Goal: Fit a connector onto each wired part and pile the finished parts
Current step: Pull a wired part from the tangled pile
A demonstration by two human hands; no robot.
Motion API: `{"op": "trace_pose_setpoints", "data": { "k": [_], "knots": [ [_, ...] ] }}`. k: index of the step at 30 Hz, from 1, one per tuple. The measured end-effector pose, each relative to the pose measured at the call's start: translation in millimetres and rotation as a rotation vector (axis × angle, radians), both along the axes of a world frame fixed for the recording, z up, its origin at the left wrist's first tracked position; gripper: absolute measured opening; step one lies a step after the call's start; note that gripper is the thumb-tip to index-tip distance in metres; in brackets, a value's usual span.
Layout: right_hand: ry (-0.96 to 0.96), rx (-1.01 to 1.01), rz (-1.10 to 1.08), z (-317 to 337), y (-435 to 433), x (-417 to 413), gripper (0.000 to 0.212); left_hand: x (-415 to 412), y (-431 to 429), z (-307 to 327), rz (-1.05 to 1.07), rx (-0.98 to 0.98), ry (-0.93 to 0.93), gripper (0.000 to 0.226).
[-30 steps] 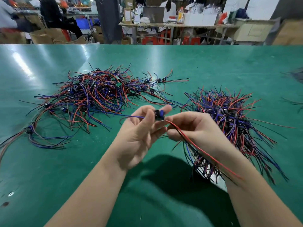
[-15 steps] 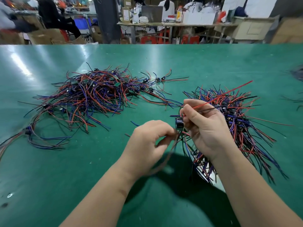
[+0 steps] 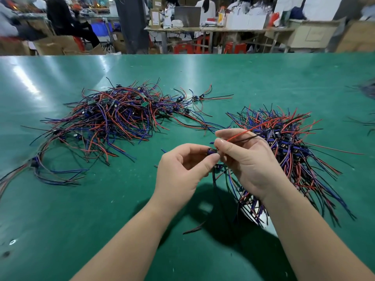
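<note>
Both hands met above the table's near half, fingertips almost touching. My left hand [image 3: 180, 171] had its thumb and forefinger curled in a pinch on the small dark body of the wired part [image 3: 211, 151], the other fingers folded loosely behind. My right hand [image 3: 249, 163] pinched the same part from the other side, just where its leads came out. From that pinch the red wire [image 3: 243, 132] and the black wire [image 3: 250, 137] ran up and away to the right, over my knuckles. A few dark wires hung below my hands, too blurred to sort out. Behind and under my right wrist lay the right heap [image 3: 294, 151] of red, blue and black wired parts. The left heap [image 3: 113, 118], wider and flatter, lay well apart across the green table [image 3: 203, 78]. Beyond the far edge stood a cluttered workbench [image 3: 219, 29] and a seated person [image 3: 67, 19].
</note>
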State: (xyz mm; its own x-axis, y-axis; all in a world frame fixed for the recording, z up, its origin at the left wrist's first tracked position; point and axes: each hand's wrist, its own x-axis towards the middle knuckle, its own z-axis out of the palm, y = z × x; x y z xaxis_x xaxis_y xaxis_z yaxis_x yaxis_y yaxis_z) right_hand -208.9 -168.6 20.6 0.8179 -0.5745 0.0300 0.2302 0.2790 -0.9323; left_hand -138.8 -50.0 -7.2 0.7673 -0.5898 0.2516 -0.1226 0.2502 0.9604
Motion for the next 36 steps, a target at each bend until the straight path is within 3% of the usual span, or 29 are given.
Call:
{"op": "trace_pose_setpoints", "data": {
  "k": [2,6,11,17,21,25,27,30,32,34,36],
  "knots": [
    [0.092,-0.071,0.0,-2.1,0.0,0.3,0.02,0.4,0.6,3.0,-0.007,-0.031,0.026,0.022],
    [0.161,0.019,0.082,-1.9,-2.6,-2.1,0.016,1.8,1.4,5.7,0.001,-0.003,0.059,0.024],
    [0.081,-0.07,-0.064,2.4,-13.6,-5.9,0.014,5.2,5.2,10.3,-0.189,0.145,0.164,0.016],
    [-0.05,0.043,-0.28,9.6,-38.3,-15.8,0.011,1.7,14.8,15.3,-0.545,0.311,0.161,0.017],
    [-0.087,0.079,-0.286,9.0,-39.2,-16.4,0.013,2.1,16.6,16.5,-0.629,0.365,0.152,0.024],
    [-0.121,0.099,-0.286,9.8,-35.2,-15.2,0.019,11.9,25.7,19.9,-0.705,0.416,0.112,0.017],
    [-0.066,0.116,-0.283,8.4,-33.3,-12.1,0.025,15.8,24.9,21.5,-0.604,0.379,0.09,0.02],
    [0.117,0.076,-0.169,1.2,-24.6,-5.4,0.069,25.2,14.3,17.0,-0.16,0.196,0.273,0.023],
    [0.209,-0.072,-0.063,-5.4,-14.8,-2.9,0.092,31.4,9.1,14.2,0.075,0.107,0.39,0.022],
    [0.167,-0.208,0.026,-10.1,-4.6,-1.9,0.096,33.9,8.5,12.1,0.162,0.053,0.438,0.026],
    [0.087,-0.358,0.092,-12.5,1.9,-0.1,0.081,31.6,9.5,12.0,0.14,0.055,0.422,0.031]
  ]
}}
